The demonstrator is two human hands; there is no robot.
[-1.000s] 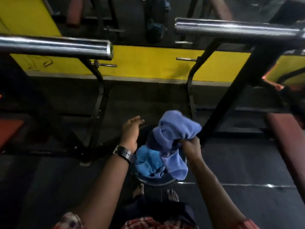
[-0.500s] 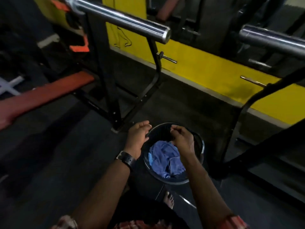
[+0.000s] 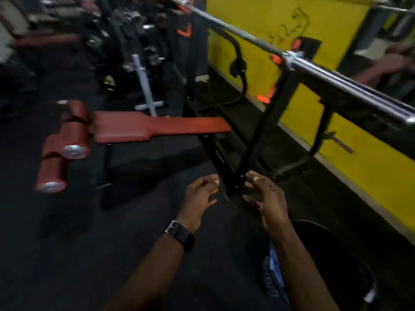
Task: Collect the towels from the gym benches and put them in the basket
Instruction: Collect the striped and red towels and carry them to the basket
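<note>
1. The left hand [image 3: 199, 197] is held out over the dark rubber floor [image 3: 67, 243]. Its fingers are loosely curled and slightly apart, and it grasps nothing.
2. The right hand [image 3: 267, 198] is just beside it at about the same height. Its fingers are spread and relaxed, and it is likewise released and grasps nothing.
3. A dark wristwatch with a shiny band [image 3: 179, 234] sits on the left wrist.
4. The round black basket [image 3: 345, 252] stands on the floor at the lower right, under and behind the right forearm and nearer the person than either hand.
5. A crumpled blue towel [image 3: 272, 272] lies inside the basket. Only a strip of it shows along the left edge of the right forearm, well apart from both hands.
6. Ahead of the fingertips, the foot of a black steel rack frame [image 3: 258, 142] meets the floor.
7. To the left of the rack, the long red padded surface [image 3: 157, 129] of a gym bench lies flat, with red cylindrical roller pads [image 3: 60, 153] at its far left end.
8. A chrome barbell [image 3: 336, 75] rests across the rack at the upper right, in front of a yellow wall [image 3: 359, 158].
9. The background at the upper left is blurred gym equipment.
</note>
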